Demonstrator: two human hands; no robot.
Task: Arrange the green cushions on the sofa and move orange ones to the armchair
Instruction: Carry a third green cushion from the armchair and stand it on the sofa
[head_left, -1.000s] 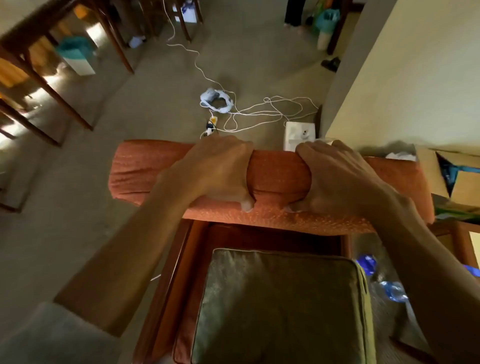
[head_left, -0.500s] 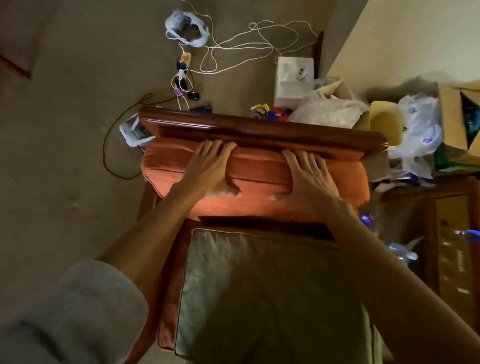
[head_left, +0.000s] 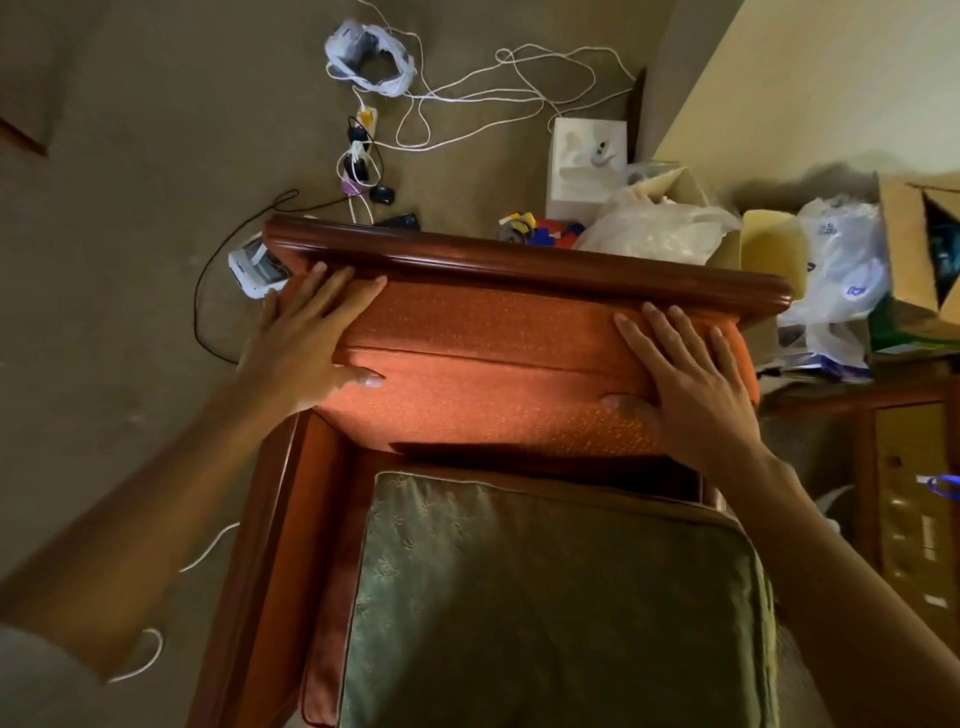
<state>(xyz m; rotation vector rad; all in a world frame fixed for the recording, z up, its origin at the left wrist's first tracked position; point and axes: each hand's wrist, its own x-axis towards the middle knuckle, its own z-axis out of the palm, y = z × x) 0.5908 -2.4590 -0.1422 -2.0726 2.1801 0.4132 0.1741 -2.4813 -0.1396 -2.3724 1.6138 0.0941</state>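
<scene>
An orange back cushion (head_left: 493, 353) stands against the back of the wooden armchair, just under its top rail (head_left: 519, 260). My left hand (head_left: 306, 338) grips the cushion's left end, fingers over the top edge and thumb on the front. At the right end my right hand (head_left: 685, 379) holds it the same way. On the chair's seat lies a green cushion (head_left: 545, 597), resting on an orange seat cushion (head_left: 322, 519) whose edge shows at the left.
Behind the chair, white cables and a power strip (head_left: 363, 156) trail over the carpet beside a white box (head_left: 587, 156). Plastic bags (head_left: 654, 228) and an open cardboard box (head_left: 919, 244) pile up at the right, above a wooden side table (head_left: 904, 467).
The orange cushion went from being held in the air down against the chair's back. My hands slid from its middle out to its two ends.
</scene>
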